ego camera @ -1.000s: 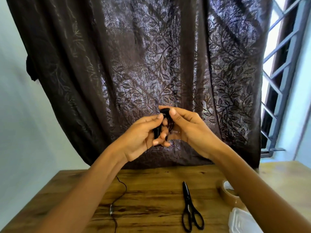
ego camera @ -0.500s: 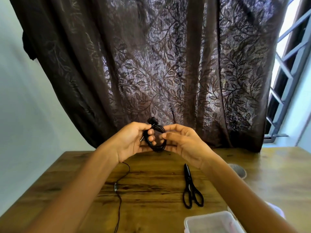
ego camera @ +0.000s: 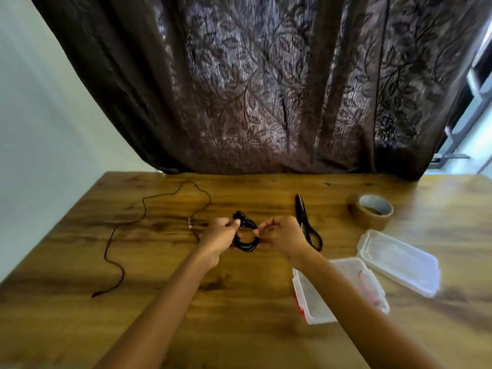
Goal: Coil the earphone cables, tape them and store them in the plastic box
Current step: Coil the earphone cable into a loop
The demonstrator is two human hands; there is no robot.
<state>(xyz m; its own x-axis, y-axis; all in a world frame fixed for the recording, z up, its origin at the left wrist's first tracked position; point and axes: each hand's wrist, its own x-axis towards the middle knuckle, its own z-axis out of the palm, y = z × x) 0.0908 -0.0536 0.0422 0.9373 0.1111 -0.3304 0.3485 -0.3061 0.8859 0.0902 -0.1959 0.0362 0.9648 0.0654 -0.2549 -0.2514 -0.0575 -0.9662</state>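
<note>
holding coiled earphone cable (ego camera: pixel 247 248) between both hands, low over wooden table (ego camera: pixel 234 302). left hand (ego camera: pixel 219 235) pinches the coil's left side, right hand (ego camera: pixel 283 235) pinches its right side, fingers curled. second cable (ego camera: pixel 145 206) lies loose at left. scissors (ego camera: pixel 303 211), tape roll (ego camera: pixel 371 217), open plastic box (ego camera: pixel 316 312) and lid (ego camera: pixel 399 265) at right.

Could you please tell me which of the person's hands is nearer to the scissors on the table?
Right. The right hand is just beside the handles of the scissors; the left hand is farther off, across the coiled cable that both hands hold.
</note>
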